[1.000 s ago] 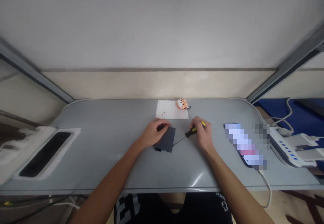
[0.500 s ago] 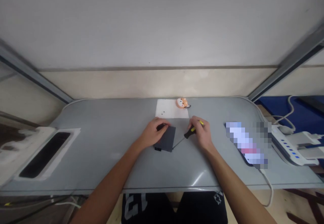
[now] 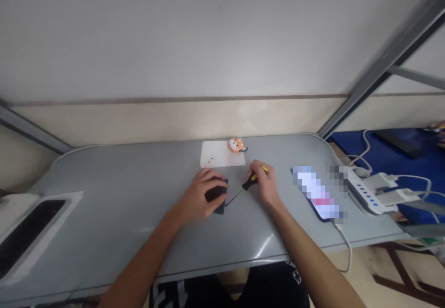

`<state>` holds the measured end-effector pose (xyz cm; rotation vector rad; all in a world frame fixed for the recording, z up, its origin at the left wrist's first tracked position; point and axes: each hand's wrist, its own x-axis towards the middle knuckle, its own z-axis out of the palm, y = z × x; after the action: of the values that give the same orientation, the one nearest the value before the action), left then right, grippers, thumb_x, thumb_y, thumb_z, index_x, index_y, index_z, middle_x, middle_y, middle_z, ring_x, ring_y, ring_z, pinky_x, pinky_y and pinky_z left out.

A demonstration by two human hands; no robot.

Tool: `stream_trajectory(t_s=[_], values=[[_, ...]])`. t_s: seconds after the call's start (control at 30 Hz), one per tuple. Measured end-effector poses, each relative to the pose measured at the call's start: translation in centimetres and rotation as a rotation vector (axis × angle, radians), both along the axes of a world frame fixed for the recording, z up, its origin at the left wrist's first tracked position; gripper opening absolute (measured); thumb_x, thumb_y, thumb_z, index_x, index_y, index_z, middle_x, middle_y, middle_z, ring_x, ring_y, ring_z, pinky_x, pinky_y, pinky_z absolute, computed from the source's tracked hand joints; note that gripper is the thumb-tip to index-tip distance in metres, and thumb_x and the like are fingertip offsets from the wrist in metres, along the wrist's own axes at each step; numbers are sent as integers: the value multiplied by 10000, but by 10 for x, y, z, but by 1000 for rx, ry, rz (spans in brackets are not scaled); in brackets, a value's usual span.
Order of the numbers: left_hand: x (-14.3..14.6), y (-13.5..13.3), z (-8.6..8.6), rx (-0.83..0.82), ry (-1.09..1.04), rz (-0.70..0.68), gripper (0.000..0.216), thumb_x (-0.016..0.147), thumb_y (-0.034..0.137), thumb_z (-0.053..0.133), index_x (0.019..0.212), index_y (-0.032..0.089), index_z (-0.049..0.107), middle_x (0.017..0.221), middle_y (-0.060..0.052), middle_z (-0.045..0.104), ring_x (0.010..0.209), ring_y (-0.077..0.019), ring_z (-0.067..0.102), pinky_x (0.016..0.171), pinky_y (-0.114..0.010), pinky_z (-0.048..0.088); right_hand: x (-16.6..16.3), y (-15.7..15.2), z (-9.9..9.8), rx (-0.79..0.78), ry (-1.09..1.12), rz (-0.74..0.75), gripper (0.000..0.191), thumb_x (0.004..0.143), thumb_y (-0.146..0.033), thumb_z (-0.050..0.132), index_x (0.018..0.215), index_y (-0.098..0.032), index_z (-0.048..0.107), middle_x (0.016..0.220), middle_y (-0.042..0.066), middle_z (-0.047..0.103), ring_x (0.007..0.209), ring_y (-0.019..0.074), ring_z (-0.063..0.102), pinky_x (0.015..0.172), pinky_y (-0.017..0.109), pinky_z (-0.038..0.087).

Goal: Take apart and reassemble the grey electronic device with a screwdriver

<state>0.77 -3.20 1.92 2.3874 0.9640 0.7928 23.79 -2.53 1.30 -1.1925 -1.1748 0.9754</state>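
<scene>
Grey table filled the head view. Left hand was curled over a dark flat device near the middle, gripping it against the table. Right hand was closed around a screwdriver, with the tip at the device's right edge. Two specks, maybe screws already out, lay on a paper behind. I judged the work partly done.

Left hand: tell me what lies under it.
A dark flat panel on the grey table, gripped by the left hand. Only its right edge and near corner show; the fingers cover the rest. The right hand holds a screwdriver beside it.
</scene>
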Motion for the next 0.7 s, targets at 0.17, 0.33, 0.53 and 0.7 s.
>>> stream_trajectory(t_s=[0.17, 0.33, 0.53, 0.7], values=[[4, -2, -4, 20, 83, -35, 98, 913, 249, 748, 1010, 261, 759, 1173, -59, 678, 1175, -257, 580, 1065, -471, 458, 3, 5, -6, -8, 127, -143, 351, 878, -367, 515, 571, -205, 564, 580, -18, 499, 560, 128, 450, 518, 263, 330], [5, 2, -16, 65, 4, -12, 154, 995, 226, 654, 877, 241, 751, 1011, -39, 711, 1019, -213, 625, 1002, -434, 463, 3, 8, -8, -57, 232, -222, 333, 864, -394, 550, 593, -204, 577, 602, -23, 505, 560, 125, 452, 513, 260, 344], [-9, 27, -18, 33, -70, 161, 170, 1005, 305, 646, 902, 242, 765, 949, -30, 744, 955, -210, 642, 930, -394, 491, 3, 13, -7, -155, 326, -328, 322, 826, -423, 565, 596, -200, 588, 610, -21, 482, 580, 131, 453, 514, 255, 371], [-22, 86, -14, 62, 101, 385, 107, 933, 316, 720, 896, 254, 799, 977, -35, 764, 979, -248, 640, 964, -429, 483, 4, 19, -14, -178, 326, -389, 335, 823, -462, 566, 627, -193, 605, 655, -6, 529, 621, 139, 500, 535, 251, 400]])
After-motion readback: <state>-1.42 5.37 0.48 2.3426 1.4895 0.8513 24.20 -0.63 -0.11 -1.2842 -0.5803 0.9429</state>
